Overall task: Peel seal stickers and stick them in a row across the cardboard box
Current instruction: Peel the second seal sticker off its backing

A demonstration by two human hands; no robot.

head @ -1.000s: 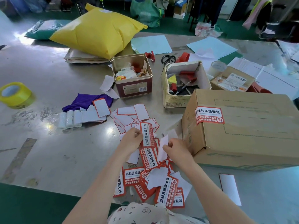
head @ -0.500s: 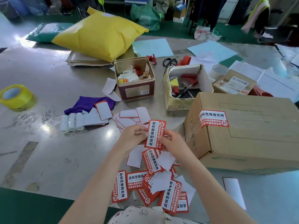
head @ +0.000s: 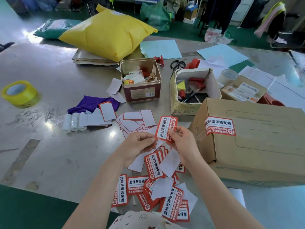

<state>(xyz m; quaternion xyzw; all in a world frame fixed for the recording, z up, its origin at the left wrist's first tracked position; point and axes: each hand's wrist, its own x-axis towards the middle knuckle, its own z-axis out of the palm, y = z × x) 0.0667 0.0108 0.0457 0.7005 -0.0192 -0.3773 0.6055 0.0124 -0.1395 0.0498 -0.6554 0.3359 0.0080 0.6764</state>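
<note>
A brown cardboard box (head: 257, 139) lies at the right of the table, with one red-and-white seal sticker (head: 220, 126) stuck near its left edge. My right hand (head: 184, 142) pinches another red seal sticker (head: 165, 128) upright in front of the box. My left hand (head: 140, 144) grips the white backing paper (head: 149, 133) at the sticker's lower left edge. Below my hands lies a pile of seal stickers (head: 153, 187) mixed with white backing pieces.
Empty backing sheets (head: 135, 119) lie past my hands. Behind them stand a red tin (head: 141, 95), an open box of tools (head: 193, 90), scissors (head: 177, 64) and a yellow bag (head: 105, 32). A yellow tape roll (head: 19, 94) sits far left, a purple cloth (head: 92, 104) and paper rolls (head: 75, 121) centre left.
My hands rose from the pile with a sticker. It turned to face me, and the right hand now holds it while the left pulls at its backing.
</note>
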